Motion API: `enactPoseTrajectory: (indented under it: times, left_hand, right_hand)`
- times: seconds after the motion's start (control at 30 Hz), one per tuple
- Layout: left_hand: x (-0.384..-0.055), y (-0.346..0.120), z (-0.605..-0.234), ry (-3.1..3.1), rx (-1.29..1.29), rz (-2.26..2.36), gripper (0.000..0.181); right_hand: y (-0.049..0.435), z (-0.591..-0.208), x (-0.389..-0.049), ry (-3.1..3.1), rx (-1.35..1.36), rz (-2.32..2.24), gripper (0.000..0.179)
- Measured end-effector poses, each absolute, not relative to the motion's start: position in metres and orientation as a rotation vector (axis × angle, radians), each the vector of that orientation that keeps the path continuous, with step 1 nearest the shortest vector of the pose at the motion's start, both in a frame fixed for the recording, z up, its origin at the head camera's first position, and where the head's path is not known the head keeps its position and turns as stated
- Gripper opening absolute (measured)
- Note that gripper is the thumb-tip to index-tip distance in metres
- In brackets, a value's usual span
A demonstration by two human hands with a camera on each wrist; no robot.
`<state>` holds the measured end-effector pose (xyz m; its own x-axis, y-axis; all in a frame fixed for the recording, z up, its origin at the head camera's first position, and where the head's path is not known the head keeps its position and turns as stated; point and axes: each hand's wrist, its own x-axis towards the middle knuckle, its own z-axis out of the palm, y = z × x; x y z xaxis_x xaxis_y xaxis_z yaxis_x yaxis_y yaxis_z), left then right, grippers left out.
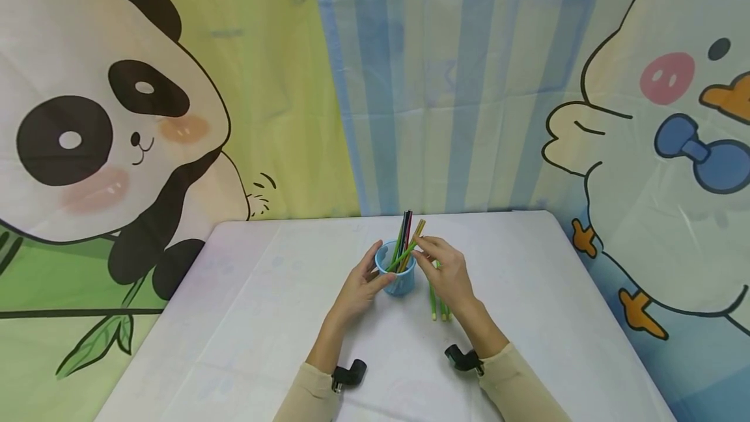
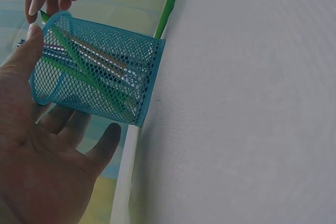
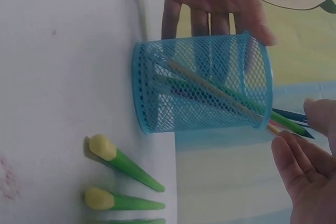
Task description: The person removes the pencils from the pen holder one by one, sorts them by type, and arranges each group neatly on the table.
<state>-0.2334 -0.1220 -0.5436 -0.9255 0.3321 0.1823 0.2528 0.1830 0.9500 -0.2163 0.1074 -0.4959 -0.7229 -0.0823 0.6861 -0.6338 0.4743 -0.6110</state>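
Observation:
A light blue mesh pencil cup (image 1: pixel 401 285) stands upright on the white table, gripped by my left hand (image 1: pixel 359 288). The thumb lies at the rim and the fingers reach behind the mesh, as the left wrist view shows. Dark, red, gold and green pencils (image 1: pixel 404 230) lean inside it. One green pen (image 3: pixel 291 124) slants across the cup, its pointed dark tip past the rim. Around that tip my right hand (image 1: pixel 445 270) has thumb and fingertips spread apart. Three green pens with pale yellow ends (image 3: pixel 126 169) lie on the table beside the cup, partly under my right hand.
The white-covered table (image 1: pixel 263 318) ends at its far edge behind the cup. Patterned curtains (image 1: pixel 433 83) with a panda and a chick hang behind and at the sides. Small black wrist cameras (image 1: pixel 349 374) sit on both forearms.

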Motion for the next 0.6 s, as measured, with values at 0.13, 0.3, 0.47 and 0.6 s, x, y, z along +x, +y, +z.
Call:
enactPoseTrajectory:
  times: [0.13, 0.3, 0.47, 0.6]
  left_hand:
    - [-0.234, -0.121, -0.544, 2.366, 0.587, 1.885, 0.084]
    - [-0.232, -0.121, -0.542, 2.363, 0.57, 1.886, 0.083]
    - [-0.231, -0.121, -0.541, 2.373, 0.56, 1.874, 0.082]
    - [-0.231, -0.122, -0.542, 2.377, 0.563, 1.872, 0.081]
  right_hand:
    - [0.104, -0.502, -0.22, -2.142, 0.569, 1.245, 0.035]
    - [0.1, -0.504, -0.221, -2.132, 0.539, 1.268, 0.033]
    - [0.098, -0.505, -0.221, -2.102, 0.506, 1.248, 0.03]
    - [0.098, -0.508, -0.222, -2.082, 0.483, 1.242, 0.027]
